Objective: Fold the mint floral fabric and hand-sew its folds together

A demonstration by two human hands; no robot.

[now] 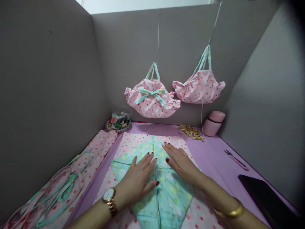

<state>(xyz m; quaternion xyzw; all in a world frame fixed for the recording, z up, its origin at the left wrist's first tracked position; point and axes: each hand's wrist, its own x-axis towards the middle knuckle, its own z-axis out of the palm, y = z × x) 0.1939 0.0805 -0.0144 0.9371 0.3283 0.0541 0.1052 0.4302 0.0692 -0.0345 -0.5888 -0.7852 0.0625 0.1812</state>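
Observation:
A mint-green floral fabric piece (170,194), with seams crossing near its middle, lies flat on a pink dotted cloth (130,140). My left hand (140,178) rests on the green piece left of the long seam, fingers stretched out, palm down. On the right side my right hand (182,163) lies flat, its fingertips on the upper right of the green piece and its fingers slightly spread. Neither hand grips anything. Part of the green fabric is hidden under both hands and forearms.
Pink dotted cloth with green ties (69,184) lies at left. A basket of thread (118,125), peanuts (192,132) and a pink flask (213,124) stand at the back. Small snips (236,160) and a black flat object (264,198) lie right. Two dotted bags (152,106) hang above.

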